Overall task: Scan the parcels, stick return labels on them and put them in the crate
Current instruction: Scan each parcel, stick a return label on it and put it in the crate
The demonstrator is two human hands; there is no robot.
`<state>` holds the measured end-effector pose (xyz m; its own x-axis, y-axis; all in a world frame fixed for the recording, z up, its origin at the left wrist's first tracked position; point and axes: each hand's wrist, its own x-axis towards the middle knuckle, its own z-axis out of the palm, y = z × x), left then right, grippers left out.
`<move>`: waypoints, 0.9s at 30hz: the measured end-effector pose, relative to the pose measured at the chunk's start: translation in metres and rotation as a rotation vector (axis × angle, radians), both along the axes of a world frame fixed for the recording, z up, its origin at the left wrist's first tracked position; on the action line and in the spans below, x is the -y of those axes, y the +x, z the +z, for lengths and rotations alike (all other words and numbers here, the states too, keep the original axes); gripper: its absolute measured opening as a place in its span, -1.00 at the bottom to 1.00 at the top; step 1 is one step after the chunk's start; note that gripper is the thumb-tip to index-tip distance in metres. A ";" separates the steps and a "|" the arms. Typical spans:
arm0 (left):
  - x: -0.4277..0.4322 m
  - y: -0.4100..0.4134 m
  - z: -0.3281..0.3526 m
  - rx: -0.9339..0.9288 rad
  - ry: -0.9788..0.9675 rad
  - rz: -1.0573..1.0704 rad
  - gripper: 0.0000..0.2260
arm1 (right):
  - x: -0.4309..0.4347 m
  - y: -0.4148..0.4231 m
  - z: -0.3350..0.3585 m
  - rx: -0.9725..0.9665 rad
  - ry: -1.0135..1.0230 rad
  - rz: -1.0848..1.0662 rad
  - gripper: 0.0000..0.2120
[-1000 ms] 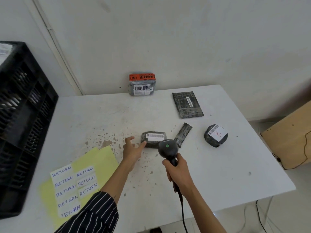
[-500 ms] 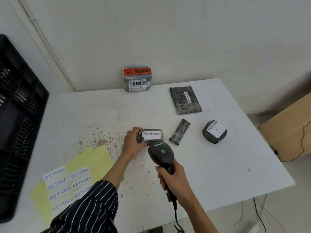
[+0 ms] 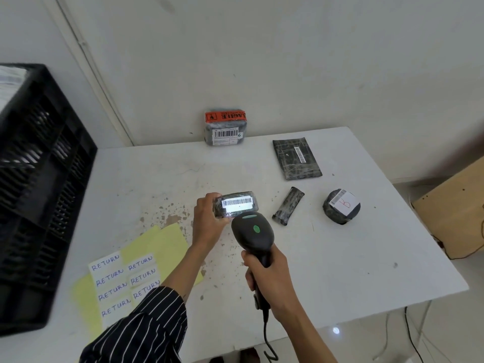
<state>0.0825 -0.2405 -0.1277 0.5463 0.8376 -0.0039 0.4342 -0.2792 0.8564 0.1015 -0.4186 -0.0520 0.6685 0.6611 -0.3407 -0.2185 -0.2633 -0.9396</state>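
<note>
A small black-wrapped parcel (image 3: 237, 204) is held above the white table (image 3: 340, 258), its barcode label lit bright, the left hand (image 3: 208, 224) gripping its left end. The right hand (image 3: 269, 279) wraps the handle of a black scanner (image 3: 252, 233) aimed at it. Return labels (image 3: 123, 281) lie left; a black crate (image 3: 39, 184) stands beyond; four parcels wait behind.

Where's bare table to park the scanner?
Best: near-right table, between round parcel, right hand on the scanner and the front edge. Also far-left, between crate and fragile parcel. Crowded: centre, with left hand, held parcel and slim parcel; label sheets fill the front-left.
</note>
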 end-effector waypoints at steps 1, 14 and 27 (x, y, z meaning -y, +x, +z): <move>0.000 -0.001 0.001 -0.003 0.005 0.005 -0.55 | 0.000 -0.001 0.000 0.005 -0.003 0.005 -0.88; -0.001 -0.013 0.001 -0.041 -0.030 0.003 -0.56 | 0.000 -0.004 -0.006 0.089 -0.078 -0.002 -0.88; 0.018 -0.053 -0.022 -0.233 -0.223 -0.124 -0.32 | 0.030 0.041 -0.110 0.793 -0.771 0.075 -0.77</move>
